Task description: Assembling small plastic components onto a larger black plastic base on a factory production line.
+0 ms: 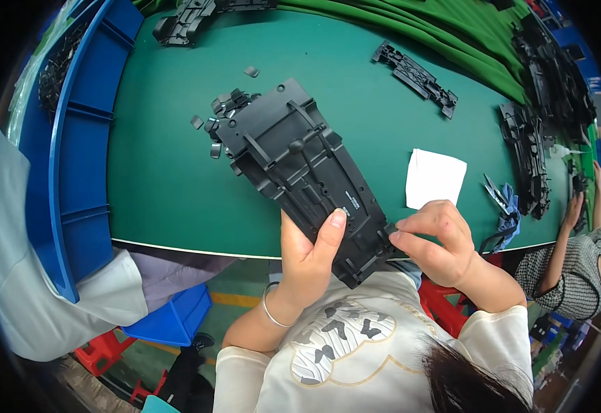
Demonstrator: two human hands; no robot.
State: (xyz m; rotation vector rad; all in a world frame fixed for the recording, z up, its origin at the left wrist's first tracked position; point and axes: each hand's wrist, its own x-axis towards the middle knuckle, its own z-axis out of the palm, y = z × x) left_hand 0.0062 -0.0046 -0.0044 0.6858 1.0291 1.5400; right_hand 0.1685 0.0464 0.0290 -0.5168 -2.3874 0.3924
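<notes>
A long black moulded plastic part (314, 168), ribbed and with a round knob on it, is held tilted above the green table. My left hand (307, 258) grips its near left side, thumb laid over the top face. At the part's near right edge, my right hand (441, 244) pinches a small dark clip (391, 229) between thumb and forefinger, touching or almost touching that edge. Beyond the part's far left corner lies a loose heap of small dark clips (232, 103), partly hidden by it. A single clip (251, 71) sits apart from the heap.
A blue bin (83, 151) of small black pieces stands left. On the green table (163, 179) are a white paper square (435, 177), scissors-like snips (499, 196) with blue cloth, a narrow black part (417, 79) and more black parts (526, 158). Another person (569, 265) works at right.
</notes>
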